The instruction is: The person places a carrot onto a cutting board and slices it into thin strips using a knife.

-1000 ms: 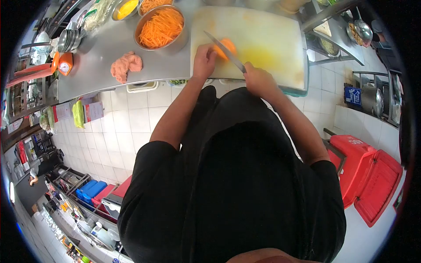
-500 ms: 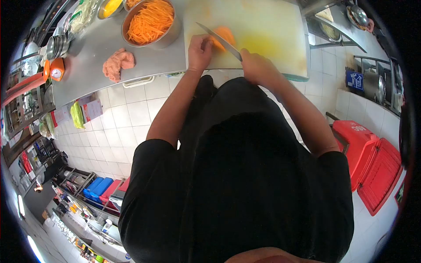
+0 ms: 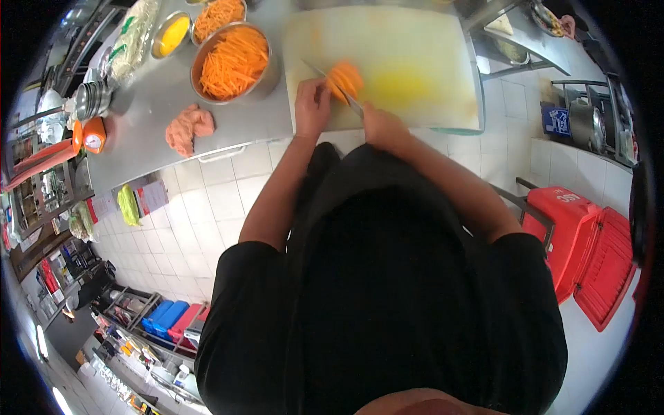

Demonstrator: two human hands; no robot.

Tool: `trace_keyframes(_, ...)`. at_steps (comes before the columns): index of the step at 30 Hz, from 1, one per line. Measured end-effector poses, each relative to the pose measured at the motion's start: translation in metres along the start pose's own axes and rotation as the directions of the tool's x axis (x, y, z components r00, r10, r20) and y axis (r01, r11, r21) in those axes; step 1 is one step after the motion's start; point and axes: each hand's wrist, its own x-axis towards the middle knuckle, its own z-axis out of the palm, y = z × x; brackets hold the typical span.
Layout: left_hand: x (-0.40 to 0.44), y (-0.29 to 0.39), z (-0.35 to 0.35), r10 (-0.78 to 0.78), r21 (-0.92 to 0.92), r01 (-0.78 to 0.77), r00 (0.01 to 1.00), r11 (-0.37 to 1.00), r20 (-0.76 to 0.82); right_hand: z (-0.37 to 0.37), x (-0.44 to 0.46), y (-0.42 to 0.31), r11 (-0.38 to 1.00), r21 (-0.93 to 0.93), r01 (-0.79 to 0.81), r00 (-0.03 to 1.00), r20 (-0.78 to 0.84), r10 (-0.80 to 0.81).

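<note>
Orange carrot point(image 3: 346, 77), apparently mid-slicing; for next stroke, likely need of steady hold, left hand point(image 3: 313, 107) clear of knife point(image 3: 353, 105). On cutting board point(image 3: 422, 41), just beside left hand, with knife against near side. Right hand point(image 3: 384, 128) closed around knife handle; left half-curled, grip on carrot impossible to tell.

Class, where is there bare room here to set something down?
Free: the board right of the carrot; the counter between cloth, scale and big bowl. Crowded: around the knife, left hand and right hand; far counter, bag to big bowl.
</note>
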Motion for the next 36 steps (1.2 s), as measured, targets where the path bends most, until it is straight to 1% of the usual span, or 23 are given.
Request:
trace_keyframes(2,-0.004,0.008,-0.004,0.02,0.069,-0.02,1.0,0.997,0.015,0.001,-0.003,0.002,0.999,0.011,0.036,0.999,-0.021,-0.036)
trace_keyframes(3,-0.003,0.009,-0.006,0.035,0.083,-0.039,0.998,0.996,0.049,-0.002,-0.002,0.001,0.999,0.012,0.047,0.999,-0.027,-0.047)
trace_keyframes(7,0.002,0.01,-0.01,0.025,0.087,-0.038,0.99,0.995,0.142,-0.01,-0.004,0.003,0.996,-0.031,0.082,0.996,-0.042,-0.083)
trace_keyframes(10,0.005,0.005,-0.011,0.091,0.14,-0.117,0.979,0.983,0.182,-0.01,-0.007,0.006,0.99,-0.033,0.14,0.983,-0.114,-0.143)
trace_keyframes(13,0.005,0.008,-0.013,0.019,0.115,-0.046,0.975,0.992,0.219,-0.011,-0.012,0.01,0.985,0.003,0.17,0.976,-0.142,-0.168)
trace_keyframes(16,0.002,0.016,-0.012,-0.026,0.115,0.002,0.979,0.993,0.203,-0.016,-0.016,0.009,0.991,-0.025,0.132,0.986,-0.103,-0.134)
trace_keyframes(19,0.001,0.016,-0.009,-0.001,0.114,-0.017,0.988,0.993,0.155,-0.022,-0.018,0.008,0.992,0.008,0.13,0.989,-0.069,-0.129)
trace_keyframes(22,0.0,0.015,-0.007,0.028,0.127,-0.046,0.99,0.991,0.139,-0.023,-0.016,0.008,0.993,-0.022,0.117,0.991,-0.065,-0.118)
trace_keyframes(25,0.001,0.015,-0.007,-0.044,0.114,0.026,0.986,0.993,0.16,-0.024,-0.013,0.009,0.992,-0.065,0.109,0.992,-0.056,-0.113)
trace_keyframes(28,0.007,0.017,-0.01,0.0,0.124,-0.026,0.979,0.992,0.202,-0.03,-0.016,0.006,0.986,-0.128,0.103,0.991,-0.072,-0.113)
trace_keyframes(31,0.01,0.022,-0.012,-0.034,0.132,0.003,0.971,0.991,0.235,-0.035,-0.018,0.007,0.982,-0.13,0.138,0.985,-0.085,-0.149)
trace_keyframes(34,0.008,0.022,-0.01,-0.037,0.125,0.008,0.973,0.992,0.229,-0.035,-0.021,0.005,0.987,-0.12,0.104,0.991,-0.076,-0.113)
trace_keyframes(36,0.007,0.022,-0.008,-0.031,0.127,0.008,0.983,0.992,0.178,-0.038,-0.024,0.002,0.995,-0.091,0.046,0.999,-0.007,-0.047)
